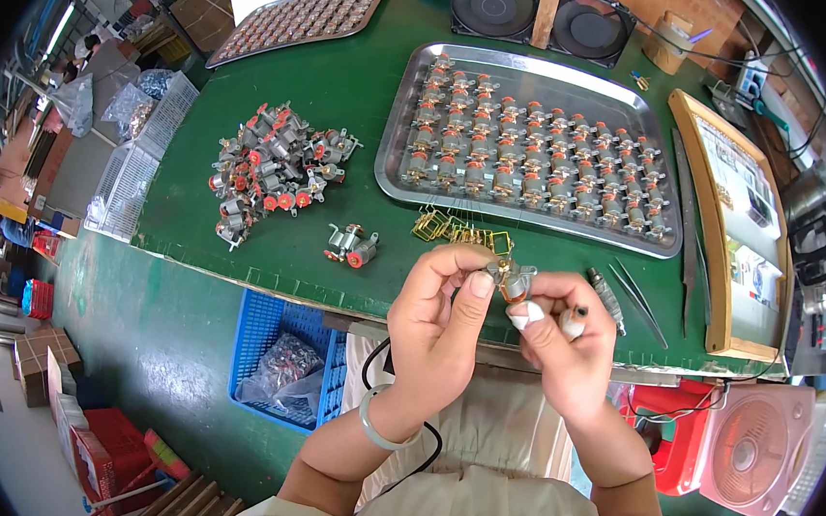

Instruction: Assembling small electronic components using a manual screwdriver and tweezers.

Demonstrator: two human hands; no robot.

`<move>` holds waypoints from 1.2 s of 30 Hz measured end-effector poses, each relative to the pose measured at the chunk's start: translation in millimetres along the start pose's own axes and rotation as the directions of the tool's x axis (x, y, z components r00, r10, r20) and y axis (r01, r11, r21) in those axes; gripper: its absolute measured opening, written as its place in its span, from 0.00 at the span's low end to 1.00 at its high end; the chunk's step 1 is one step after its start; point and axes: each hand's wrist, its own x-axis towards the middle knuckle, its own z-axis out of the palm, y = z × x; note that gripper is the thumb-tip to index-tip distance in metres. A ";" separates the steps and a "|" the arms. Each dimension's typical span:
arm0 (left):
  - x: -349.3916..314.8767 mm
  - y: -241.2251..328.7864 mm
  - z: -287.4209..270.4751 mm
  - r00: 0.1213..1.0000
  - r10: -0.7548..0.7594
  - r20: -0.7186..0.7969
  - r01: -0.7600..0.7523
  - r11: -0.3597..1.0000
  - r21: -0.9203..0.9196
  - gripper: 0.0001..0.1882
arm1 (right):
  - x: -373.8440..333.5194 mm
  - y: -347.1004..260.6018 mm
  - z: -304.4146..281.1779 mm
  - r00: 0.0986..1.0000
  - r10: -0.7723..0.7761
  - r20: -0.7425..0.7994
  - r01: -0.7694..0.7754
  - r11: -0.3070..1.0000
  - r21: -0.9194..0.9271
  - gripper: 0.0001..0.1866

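Observation:
In front of my chest both hands come together on a small silver cylindrical component (516, 286) with metal tabs. My left hand (448, 309) pinches its left side between thumb and fingertips. My right hand (567, 328), with white coverings on the thumb and one finger, grips its right side. Just beyond lie thin brass wire frames (463, 234), partly behind my left fingers. Two or three loose components (352, 244) with red ends rest left of my hands, and a larger heap (270, 169) of them sits farther left.
A metal tray (532, 219) with rows of like components stands beyond my hands; another filled tray (301, 18) is at far left. Tweezers (640, 303) and a wood-framed board (727, 215) lie right. Two black fans (541, 14) stand behind. A blue crate (243, 342) sits below the green table.

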 end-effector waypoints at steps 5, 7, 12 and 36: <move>1.8 3.2 3.3 0.995 -0.084 0.060 0.089 0.991 -0.100 0.08 | 1.5 -2.9 -13.1 0.937 0.288 0.198 -0.349 0.798 0.490 0.10; 2.4 0.4 2.5 0.992 -0.099 0.078 0.108 0.986 -0.127 0.08 | 1.9 -10.0 -15.4 0.930 0.326 0.170 -0.368 0.842 0.395 0.11; 5.3 7.3 -8.3 0.977 -0.203 0.061 0.208 0.974 -0.092 0.08 | 10.2 -23.3 -47.9 0.975 -0.204 0.082 0.194 0.625 -0.756 0.19; 15.7 -2.9 -10.9 0.929 -0.284 0.236 0.333 0.920 -0.205 0.08 | 18.4 -26.0 -44.0 0.826 -0.343 0.446 0.562 0.552 -0.616 0.15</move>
